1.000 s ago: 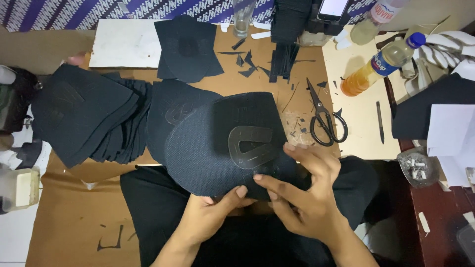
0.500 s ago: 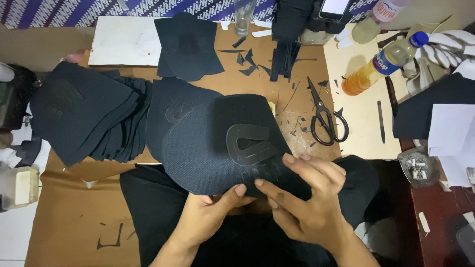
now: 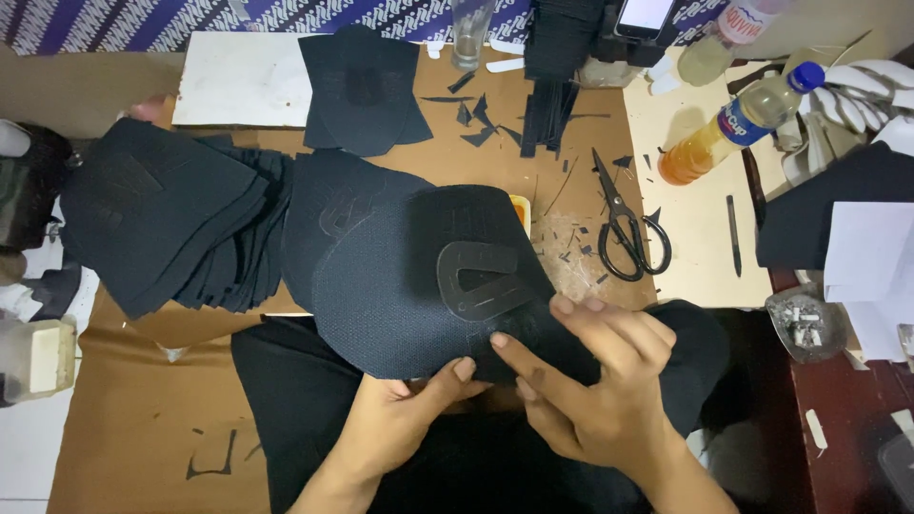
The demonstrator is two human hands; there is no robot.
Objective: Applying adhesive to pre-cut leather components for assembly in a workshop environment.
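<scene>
A brown counter (image 3: 143,333) is carrying stacks of dark fabric pieces (image 3: 162,228), black scissors (image 3: 628,224), fabric scraps (image 3: 476,114), a pen (image 3: 733,233) and a bottle (image 3: 738,119).

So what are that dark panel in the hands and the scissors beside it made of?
The dark panel looks like woven fabric, matte navy or black: a fine mesh-like grain shows, and it bends over the lap. The U-shaped piece lying on it seems smoother, perhaps thin film or leatherette; hard to tell. The scissors have dark metal-looking blades and glossy black handle loops, probably plastic.
</scene>
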